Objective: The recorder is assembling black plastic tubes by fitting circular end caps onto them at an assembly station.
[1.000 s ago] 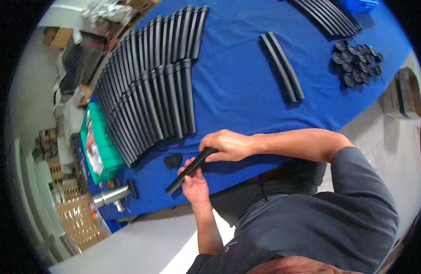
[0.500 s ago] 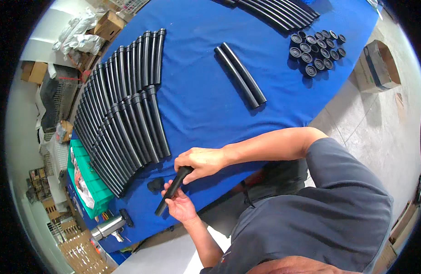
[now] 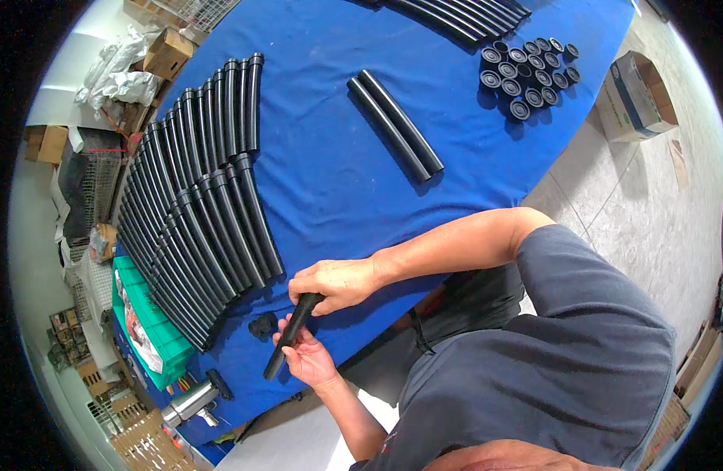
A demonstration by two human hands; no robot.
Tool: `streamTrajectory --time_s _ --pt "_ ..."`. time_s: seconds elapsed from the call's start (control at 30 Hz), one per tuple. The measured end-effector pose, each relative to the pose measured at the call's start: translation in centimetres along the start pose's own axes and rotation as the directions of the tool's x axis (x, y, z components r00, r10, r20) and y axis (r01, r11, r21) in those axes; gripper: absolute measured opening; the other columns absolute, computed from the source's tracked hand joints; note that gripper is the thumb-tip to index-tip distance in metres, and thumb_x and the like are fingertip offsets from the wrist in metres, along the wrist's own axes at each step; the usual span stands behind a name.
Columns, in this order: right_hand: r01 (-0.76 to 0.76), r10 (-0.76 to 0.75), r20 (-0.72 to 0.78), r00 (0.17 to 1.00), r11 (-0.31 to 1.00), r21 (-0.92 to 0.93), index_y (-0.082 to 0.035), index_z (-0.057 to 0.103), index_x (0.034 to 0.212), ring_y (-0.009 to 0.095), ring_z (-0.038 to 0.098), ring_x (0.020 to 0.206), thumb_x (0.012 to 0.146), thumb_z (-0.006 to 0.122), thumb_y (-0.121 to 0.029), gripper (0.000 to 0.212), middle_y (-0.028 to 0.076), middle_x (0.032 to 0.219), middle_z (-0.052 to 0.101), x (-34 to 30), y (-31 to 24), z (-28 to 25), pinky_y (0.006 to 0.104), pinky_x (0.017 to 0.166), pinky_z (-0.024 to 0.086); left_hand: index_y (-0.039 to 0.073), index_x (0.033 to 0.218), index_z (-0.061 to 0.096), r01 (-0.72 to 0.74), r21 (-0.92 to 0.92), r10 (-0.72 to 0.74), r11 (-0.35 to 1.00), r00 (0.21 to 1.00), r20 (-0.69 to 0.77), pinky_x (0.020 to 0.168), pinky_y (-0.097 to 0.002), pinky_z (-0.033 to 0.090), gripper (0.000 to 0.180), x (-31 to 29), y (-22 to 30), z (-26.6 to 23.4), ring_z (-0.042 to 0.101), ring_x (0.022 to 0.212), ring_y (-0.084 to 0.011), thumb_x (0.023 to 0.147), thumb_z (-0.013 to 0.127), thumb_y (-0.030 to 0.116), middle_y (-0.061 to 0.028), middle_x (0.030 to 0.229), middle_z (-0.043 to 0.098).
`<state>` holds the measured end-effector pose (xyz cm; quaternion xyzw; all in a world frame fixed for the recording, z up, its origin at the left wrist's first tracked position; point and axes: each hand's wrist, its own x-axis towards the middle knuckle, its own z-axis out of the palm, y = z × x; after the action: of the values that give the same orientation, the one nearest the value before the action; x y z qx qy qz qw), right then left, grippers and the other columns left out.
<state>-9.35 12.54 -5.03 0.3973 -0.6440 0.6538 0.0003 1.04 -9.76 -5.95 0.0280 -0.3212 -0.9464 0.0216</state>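
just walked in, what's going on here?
Someone is holding one black tube near the edge of the blue cloth: right hand on its upper end, left hand supporting it lower down. Rows of black tubes lie to the left, two loose tubes farther out, round black caps upper right.

R grip (image 3: 335, 282) clenched, palm dn; L grip (image 3: 311, 363) curled, palm up.

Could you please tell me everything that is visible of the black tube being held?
The black tube is slim, straight and round, and looks like plastic. It slants toward the picture's lower left, over the blue cloth. The right hand grips its upper end, partly hiding it; the left hand holds it farther down between thumb and fingers. Its lower end juts free.
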Motion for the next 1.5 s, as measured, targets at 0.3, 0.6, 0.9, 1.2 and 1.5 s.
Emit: streamTrajectory --time_s 0.3,0.6,0.9,1.2,1.5 --pt "-0.397 0.35 0.303 0.887 0.911 0.109 -0.001 0.056 0.104 0.034 0.064 0.069 0.088 0.069 -0.025 0.032 0.015 0.072 0.063 0.7 -1.3 -1.3 0.0438 0.061 0.047 0.003 0.122 0.061 0.014 -0.014 -0.014 1.0 1.0 -0.005 0.114 -0.0494 0.039 0.031 -0.3 0.3 -0.8 0.049 0.131 -0.0365 0.092 0.065 0.008 -0.0203 0.133 0.058" --pt "-0.177 0.181 0.142 0.973 0.983 -0.039 -0.002 0.055 0.102 0.037 0.06 0.076 0.085 0.072 -0.018 0.029 0.016 0.082 0.059 0.3 -0.8 -0.9 0.0438 0.067 0.046 0.006 0.12 0.059 0.008 -0.008 -0.009 1.0 0.998 -0.055 0.111 -0.0484 0.044 0.033 -0.2 -0.3 0.2 0.047 0.133 -0.0365 0.089 0.067 0.004 -0.0202 0.135 0.056" --pt "-0.389 0.373 0.229 0.899 0.921 0.029 -0.001 0.058 0.102 0.032 0.063 0.077 0.083 0.073 -0.014 0.028 0.016 0.081 0.059 0.7 -1.3 -1.7 0.0409 0.068 0.048 0.003 0.12 0.058 0.048 -0.047 -0.05 0.998 0.999 -0.023 0.11 -0.0481 0.044 0.031 0.2 -0.2 0.9 0.045 0.135 -0.037 0.09 0.065 0.003 -0.0215 0.135 0.055" --pt "-0.271 0.265 0.21 0.941 0.963 -0.003 0.001 0.057 0.1 0.04 0.062 0.075 0.083 0.073 -0.018 0.029 0.019 0.08 0.061 1.0 -2.3 -2.2 0.0459 0.069 0.048 0.002 0.122 0.056 0.076 -0.124 -0.078 0.989 0.997 -0.008 0.111 -0.0476 0.043 0.032 0.0 -0.1 -0.1 0.046 0.134 -0.0373 0.092 0.064 0.004 -0.0222 0.134 0.056" --pt "-0.213 0.227 0.221 0.948 0.973 -0.086 0.002 0.057 0.098 0.041 0.063 0.078 0.085 0.071 -0.019 0.028 0.021 0.082 0.063 1.0 -2.1 -1.9 0.0461 0.07 0.048 0.002 0.122 0.056 0.05 -0.064 -0.05 0.997 0.999 0.0 0.112 -0.0479 0.043 0.032 0.1 -0.1 -0.1 0.046 0.133 -0.0373 0.091 0.064 0.003 -0.0217 0.134 0.056"
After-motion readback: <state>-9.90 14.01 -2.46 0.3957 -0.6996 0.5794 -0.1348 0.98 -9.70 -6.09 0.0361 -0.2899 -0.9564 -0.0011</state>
